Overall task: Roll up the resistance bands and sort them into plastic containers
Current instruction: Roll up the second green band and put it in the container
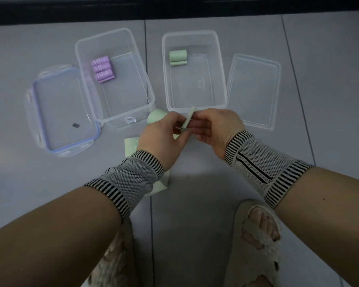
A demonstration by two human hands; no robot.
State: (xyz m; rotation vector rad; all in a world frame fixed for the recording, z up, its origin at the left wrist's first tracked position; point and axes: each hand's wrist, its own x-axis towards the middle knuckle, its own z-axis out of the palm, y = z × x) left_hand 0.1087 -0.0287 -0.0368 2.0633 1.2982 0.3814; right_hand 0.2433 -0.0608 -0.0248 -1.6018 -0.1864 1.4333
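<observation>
both hands (186,129) together, fingers pinching

Containers (120,119): clear, glossy plastic.
Green band (190,117) in grip: matt, smooth rubber.
Wrist sleeves (263,162): knitted mesh cloth.
Floor (195,204): smooth tile.

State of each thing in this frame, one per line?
Left box: open, three purple rolls inside.
Right box: open, two green rolls inside.
Lids: off, on floor.
Green band: partly rolled.
Left hand, right hand: pinching band.
</observation>
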